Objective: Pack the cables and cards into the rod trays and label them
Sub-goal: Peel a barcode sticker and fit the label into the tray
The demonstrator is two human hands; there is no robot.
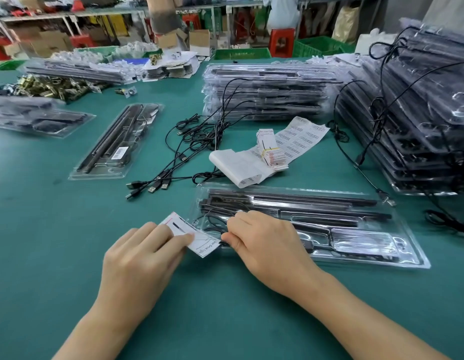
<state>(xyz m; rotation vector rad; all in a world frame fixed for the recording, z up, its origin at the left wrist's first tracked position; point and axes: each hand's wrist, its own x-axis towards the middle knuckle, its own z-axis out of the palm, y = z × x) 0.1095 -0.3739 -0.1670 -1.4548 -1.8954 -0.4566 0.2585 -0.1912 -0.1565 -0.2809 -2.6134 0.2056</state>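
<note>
Tray [368, 259]: clear, rods already seated, lying near me on the table [57, 229], its left end under my hands.
Cable [211, 231]: black, coiled in the tray's left end pocket, part of it running out under my right fingers.
Card [197, 239]: white, printed, tilted across the tray's left corner, half over the rim and not yet inside.
Left hand [140, 255]: pinching the card by its near end.
Right hand [264, 240]: fingers curled, pinching the cable at the pocket edge.
Stock: loose cables [179, 152], card bundle [271, 154] and label sheet [301, 136] just beyond the tray.
Risk, cable: if I let go early, I expect the coil to spring out of the pocket.
Risk, card: pushed in over a raised loop, it may bend or ride on top.
Risk, label: this tray shows none where I can see; it could be stacked unlabelled.
</note>
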